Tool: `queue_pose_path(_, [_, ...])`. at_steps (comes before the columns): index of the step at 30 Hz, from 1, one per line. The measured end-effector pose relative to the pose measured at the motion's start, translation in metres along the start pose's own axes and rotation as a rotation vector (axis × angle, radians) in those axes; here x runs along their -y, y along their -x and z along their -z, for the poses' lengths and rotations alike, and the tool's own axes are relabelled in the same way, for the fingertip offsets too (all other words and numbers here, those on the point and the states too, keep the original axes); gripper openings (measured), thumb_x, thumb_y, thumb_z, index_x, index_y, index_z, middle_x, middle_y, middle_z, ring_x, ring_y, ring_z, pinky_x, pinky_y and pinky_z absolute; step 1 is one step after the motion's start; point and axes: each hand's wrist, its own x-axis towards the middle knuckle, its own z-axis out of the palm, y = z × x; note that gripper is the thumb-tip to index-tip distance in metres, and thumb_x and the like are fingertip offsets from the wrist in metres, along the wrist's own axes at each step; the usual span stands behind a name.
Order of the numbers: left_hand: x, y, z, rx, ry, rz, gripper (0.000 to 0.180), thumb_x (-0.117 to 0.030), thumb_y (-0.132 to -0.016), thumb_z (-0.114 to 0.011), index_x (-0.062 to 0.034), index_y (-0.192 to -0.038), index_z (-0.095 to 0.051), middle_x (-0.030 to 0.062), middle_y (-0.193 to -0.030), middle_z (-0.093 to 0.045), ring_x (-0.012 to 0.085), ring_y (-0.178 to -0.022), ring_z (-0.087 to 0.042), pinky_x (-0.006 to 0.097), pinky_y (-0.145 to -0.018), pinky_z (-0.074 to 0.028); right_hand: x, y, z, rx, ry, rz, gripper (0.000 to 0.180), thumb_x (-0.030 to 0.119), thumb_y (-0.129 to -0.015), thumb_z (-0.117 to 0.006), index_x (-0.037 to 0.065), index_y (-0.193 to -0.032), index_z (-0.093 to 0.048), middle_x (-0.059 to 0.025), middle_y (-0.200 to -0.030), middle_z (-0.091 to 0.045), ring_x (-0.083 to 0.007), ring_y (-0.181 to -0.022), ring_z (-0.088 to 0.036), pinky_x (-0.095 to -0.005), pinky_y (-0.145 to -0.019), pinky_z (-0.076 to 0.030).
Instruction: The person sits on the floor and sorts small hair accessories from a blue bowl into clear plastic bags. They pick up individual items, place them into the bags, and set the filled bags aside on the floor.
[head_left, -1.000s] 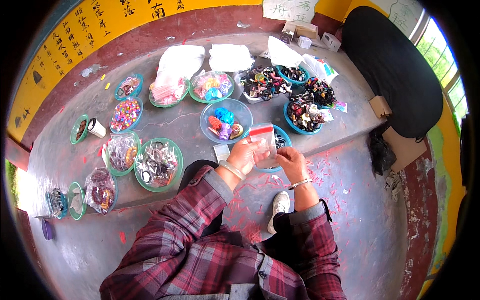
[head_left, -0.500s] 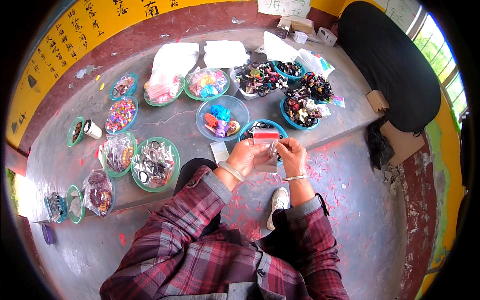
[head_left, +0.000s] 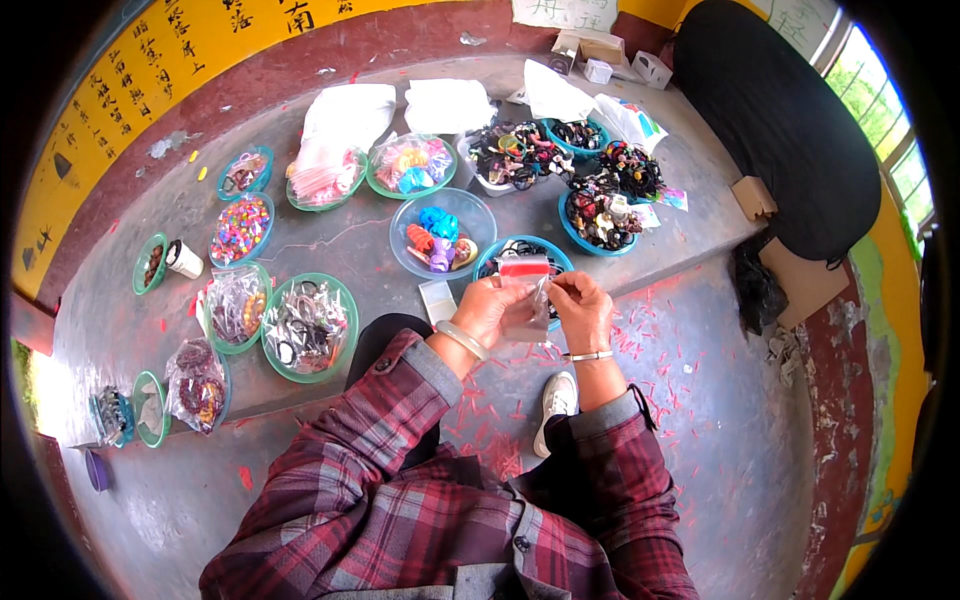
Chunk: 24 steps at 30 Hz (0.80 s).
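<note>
Between my hands is a small clear plastic bag (head_left: 525, 322) with a red band along its top. My left hand (head_left: 482, 312), a pale bangle at its wrist, grips the bag's left side. The fingers of my right hand (head_left: 588, 318) are pinched together at the bag's right edge; whatever is between them is too small to make out. Directly behind the bag stands a blue basket (head_left: 556, 252) of dark hair ties, partly hidden by my hands. Left of it is a bigger translucent blue bowl (head_left: 404, 262) with blue, orange and purple hair accessories (head_left: 440, 236).
Green baskets of bagged trinkets (head_left: 310, 325) and a basket of colourful beads (head_left: 242, 228) stand on the raised grey platform to the left. Baskets of dark hair ties (head_left: 603, 222) are at the far right. Red scraps (head_left: 650, 350) litter the floor below the platform's edge (head_left: 690, 270).
Both hands stay at the bag with nearly the same grip. My right fingers have shifted slightly at its edge, and the view has moved a little.
</note>
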Motion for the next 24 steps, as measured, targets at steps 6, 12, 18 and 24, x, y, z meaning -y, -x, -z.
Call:
queue_pose_path(6, [0.000,0.002,-0.003,-0.028,-0.057,0.013,0.022,-0.013,-0.079,-0.061,-0.0068,-0.100,-0.059,0.0018,-0.089,-0.061,0.0136,-0.078,-0.059,0.027,-0.068,-0.050,-0.009,-0.001,-0.003,0.059,-0.047,0.025,0.014,0.011,-0.069,-0.067,0.002,-0.076,-0.060,-0.0054,-0.071,-0.060,-0.0116,-0.064,-0.058,-0.0241,-0.060,-0.045])
queue_pose_path(12, [-0.005,0.007,-0.007,-0.005,-0.063,0.003,0.023,-0.015,-0.078,-0.062,-0.0079,-0.099,-0.059,0.0011,-0.089,-0.061,0.0129,-0.079,-0.059,0.026,-0.067,-0.048,0.004,0.001,-0.001,0.012,0.120,-0.037,0.013,0.012,-0.068,-0.067,0.002,-0.075,-0.061,-0.0065,-0.066,-0.059,-0.0138,-0.060,-0.058,-0.0264,-0.057,-0.045])
queue_pose_path(18, [-0.001,0.006,-0.006,0.014,-0.049,-0.008,0.022,-0.014,-0.079,-0.061,-0.0070,-0.101,-0.059,0.0026,-0.092,-0.061,0.0136,-0.082,-0.060,0.028,-0.071,-0.049,-0.003,-0.001,0.000,-0.042,0.097,0.027,0.010,0.010,-0.071,-0.063,0.002,-0.077,-0.062,-0.0072,-0.063,-0.059,-0.0137,-0.056,-0.056,-0.0261,-0.055,-0.045])
queue_pose_path(24, [0.004,-0.002,0.001,0.043,0.077,0.044,0.022,-0.009,-0.081,-0.056,-0.0048,-0.104,-0.056,0.0045,-0.098,-0.060,0.0158,-0.088,-0.059,0.030,-0.079,-0.049,-0.020,-0.002,-0.002,-0.075,-0.135,-0.009,0.006,0.008,-0.072,-0.061,0.003,-0.076,-0.061,-0.0086,-0.066,-0.059,-0.0145,-0.055,-0.055,-0.0249,-0.053,-0.043])
